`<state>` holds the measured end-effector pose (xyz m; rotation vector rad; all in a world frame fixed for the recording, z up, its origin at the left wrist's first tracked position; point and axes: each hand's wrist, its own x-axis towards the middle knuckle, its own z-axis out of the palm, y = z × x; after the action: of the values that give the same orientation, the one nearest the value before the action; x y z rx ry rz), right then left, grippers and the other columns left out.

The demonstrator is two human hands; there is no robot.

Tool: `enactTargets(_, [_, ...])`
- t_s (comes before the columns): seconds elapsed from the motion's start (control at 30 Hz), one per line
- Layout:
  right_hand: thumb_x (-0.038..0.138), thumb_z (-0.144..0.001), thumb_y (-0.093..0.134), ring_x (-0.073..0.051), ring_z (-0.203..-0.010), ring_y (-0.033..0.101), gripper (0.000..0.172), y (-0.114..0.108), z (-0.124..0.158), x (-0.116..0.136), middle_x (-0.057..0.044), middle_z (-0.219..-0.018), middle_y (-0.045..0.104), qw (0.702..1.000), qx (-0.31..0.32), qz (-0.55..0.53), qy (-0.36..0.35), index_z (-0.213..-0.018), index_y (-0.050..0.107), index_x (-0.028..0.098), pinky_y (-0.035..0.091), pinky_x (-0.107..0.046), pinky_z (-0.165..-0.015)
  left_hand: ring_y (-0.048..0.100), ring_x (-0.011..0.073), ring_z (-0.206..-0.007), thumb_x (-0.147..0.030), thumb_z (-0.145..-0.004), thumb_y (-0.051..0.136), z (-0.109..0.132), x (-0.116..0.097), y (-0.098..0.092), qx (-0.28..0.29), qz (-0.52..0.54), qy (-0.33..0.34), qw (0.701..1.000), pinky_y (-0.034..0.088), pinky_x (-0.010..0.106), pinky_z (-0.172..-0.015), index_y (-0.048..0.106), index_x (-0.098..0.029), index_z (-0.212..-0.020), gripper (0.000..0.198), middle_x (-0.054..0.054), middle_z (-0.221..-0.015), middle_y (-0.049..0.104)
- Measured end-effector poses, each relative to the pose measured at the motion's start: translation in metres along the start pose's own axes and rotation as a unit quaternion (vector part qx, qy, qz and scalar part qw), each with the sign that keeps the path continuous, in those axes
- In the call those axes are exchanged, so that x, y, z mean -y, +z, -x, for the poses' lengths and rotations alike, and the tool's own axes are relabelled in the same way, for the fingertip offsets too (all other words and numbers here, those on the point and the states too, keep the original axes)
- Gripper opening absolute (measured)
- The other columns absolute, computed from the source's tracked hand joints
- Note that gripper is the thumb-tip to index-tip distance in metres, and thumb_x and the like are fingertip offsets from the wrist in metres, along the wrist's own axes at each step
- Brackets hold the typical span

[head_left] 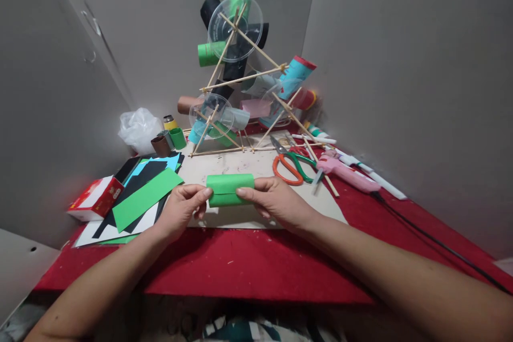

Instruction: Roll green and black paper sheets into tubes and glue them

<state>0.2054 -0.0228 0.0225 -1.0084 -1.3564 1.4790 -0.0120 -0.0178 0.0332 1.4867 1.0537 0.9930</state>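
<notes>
A green paper roll [230, 189] is held lying sideways just above a beige board [240, 166]. My left hand [182, 211] pinches its left end with thumb and fingers. My right hand [276, 203] grips its right end, thumb on top. Behind the roll stands a model of wooden sticks [240, 77] with clear plastic discs and green, black, teal and pink paper tubes fixed to it.
A stack of green, black and blue paper sheets [140, 197] and a red-and-white box [96, 199] lie at left. Small tubes [170, 140] and a white plastic bag [138, 128] sit behind them. Orange-and-green scissors [292, 165], a pink glue gun [348, 172] with its black cord lie at right on the red cloth [256, 262]. Grey walls close in all around.
</notes>
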Motion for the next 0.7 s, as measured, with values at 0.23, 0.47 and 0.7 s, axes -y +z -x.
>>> enactTargets(0.23, [0.051,-0.066,0.073,-0.005,-0.032,0.029,0.036,0.0,0.0,0.001,0.01,-0.036,0.038,1.0,0.002,0.018,-0.003,-0.067,0.068,0.015,0.019,-0.02,-0.034,0.044,0.0066,-0.034,-0.049,-0.078,0.067,-0.001,-0.002,-0.001,0.061,0.042,-0.071,0.995,0.024,0.019,-0.041,0.055,-0.016,-0.063,0.038,-0.006,-0.04,0.047])
enactTargets(0.47, [0.051,-0.069,0.071,-0.005,-0.03,0.028,0.036,0.0,0.001,-0.001,0.01,-0.034,0.037,0.999,0.015,0.046,-0.009,-0.067,0.068,0.015,0.019,-0.02,-0.033,0.036,0.0049,-0.03,-0.052,-0.084,0.06,0.001,-0.001,0.0,0.109,-0.002,-0.081,0.991,0.021,0.019,-0.041,0.054,-0.015,-0.061,0.044,-0.003,-0.034,0.051])
enactTargets(0.7, [0.045,-0.075,0.07,-0.009,-0.042,0.048,0.031,0.0,0.013,0.014,0.001,-0.062,0.062,0.987,-0.101,0.082,-0.094,-0.089,0.071,0.018,0.038,-0.023,-0.04,0.046,0.0051,-0.034,-0.05,-0.076,0.069,-0.009,0.008,-0.002,0.031,0.156,-0.075,0.984,0.029,0.015,-0.041,0.057,-0.014,-0.065,0.039,-0.002,-0.04,0.057])
